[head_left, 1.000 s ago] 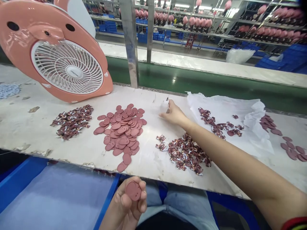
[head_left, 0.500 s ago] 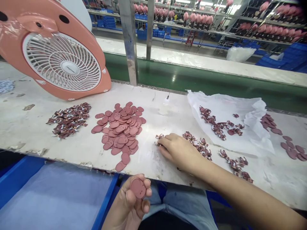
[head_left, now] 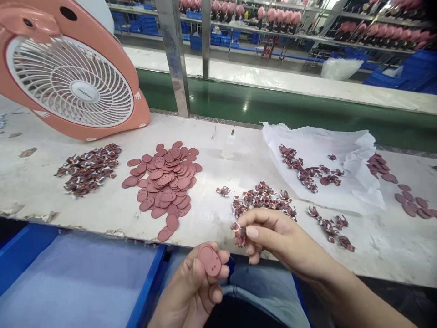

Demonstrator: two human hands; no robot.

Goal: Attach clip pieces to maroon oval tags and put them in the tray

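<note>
Head view: just off the surface's (head_left: 208,214) near edge, left fingers (head_left: 223,257) pinch an oval disc (head_left: 210,260) by its rim, apparently keeping its holed face exposed; right fingers (head_left: 261,234) pinch a figurine (head_left: 240,237).

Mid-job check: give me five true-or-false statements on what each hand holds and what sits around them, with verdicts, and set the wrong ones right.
1. The left hand holds a reddish-brown oval disc. True.
2. The right hand grips the bottle. False: it pinches a small brown figure; the bottle stands on the table.
3. The held figure is pressed against the disc. False: the two are apart.
4. More brown figures lie on the white sheet. True.
5. The fan stands at the right of the picture. False: the fan stands at the left, behind another pile of figures.
</note>
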